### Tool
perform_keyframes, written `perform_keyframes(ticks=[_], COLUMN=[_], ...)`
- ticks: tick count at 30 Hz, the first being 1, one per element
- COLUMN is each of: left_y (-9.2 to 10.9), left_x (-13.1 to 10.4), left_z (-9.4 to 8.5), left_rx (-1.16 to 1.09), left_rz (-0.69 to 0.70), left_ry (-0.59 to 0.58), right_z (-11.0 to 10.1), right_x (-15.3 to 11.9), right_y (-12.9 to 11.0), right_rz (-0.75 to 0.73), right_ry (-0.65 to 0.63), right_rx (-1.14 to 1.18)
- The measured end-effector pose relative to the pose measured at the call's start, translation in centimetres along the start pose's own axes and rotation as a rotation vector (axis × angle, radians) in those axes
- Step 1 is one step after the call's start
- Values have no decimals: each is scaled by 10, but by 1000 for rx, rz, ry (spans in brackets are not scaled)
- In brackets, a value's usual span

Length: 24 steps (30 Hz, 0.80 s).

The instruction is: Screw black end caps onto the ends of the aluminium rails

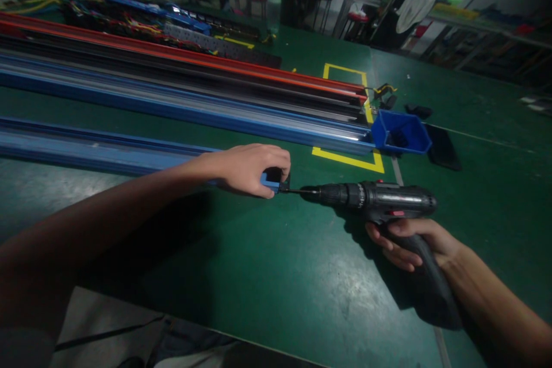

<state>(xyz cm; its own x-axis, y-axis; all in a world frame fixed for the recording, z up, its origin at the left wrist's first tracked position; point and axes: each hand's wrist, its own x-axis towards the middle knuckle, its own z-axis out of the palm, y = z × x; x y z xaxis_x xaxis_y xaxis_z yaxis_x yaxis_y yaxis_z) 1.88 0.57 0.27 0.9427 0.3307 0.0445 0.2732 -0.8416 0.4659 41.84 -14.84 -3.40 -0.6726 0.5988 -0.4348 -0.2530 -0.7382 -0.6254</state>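
The right hand (405,244) is wrapped around the grip of a black drill (394,201), hard-cased with a ribbed collar; its long axis lies crosswise, the thin bit pointing left to the small black piece (285,184) on the rail's end. The left hand (254,168) curls over that end of the blue rail (107,152), a long, straight, grooved bar running left to right on the smooth green desk (302,276).
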Motion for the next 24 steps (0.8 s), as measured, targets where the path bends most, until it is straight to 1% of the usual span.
perform_keyframes(ticks=[4, 9, 15, 24], left_y=[0, 1, 1, 0], left_x=[1, 0, 0, 1], left_z=[-1, -1, -1, -1], left_rx=[6, 0, 3, 3], left_rz=[1, -4, 9, 21], left_ry=[-11, -6, -5, -2], right_z=[-1, 2, 5, 3], right_x=[-1, 0, 0, -2], right_y=[0, 0, -1, -1], right_rz=[9, -16, -2, 11], right_ry=[20, 17, 20, 47], right_rx=[-7, -25, -31, -19])
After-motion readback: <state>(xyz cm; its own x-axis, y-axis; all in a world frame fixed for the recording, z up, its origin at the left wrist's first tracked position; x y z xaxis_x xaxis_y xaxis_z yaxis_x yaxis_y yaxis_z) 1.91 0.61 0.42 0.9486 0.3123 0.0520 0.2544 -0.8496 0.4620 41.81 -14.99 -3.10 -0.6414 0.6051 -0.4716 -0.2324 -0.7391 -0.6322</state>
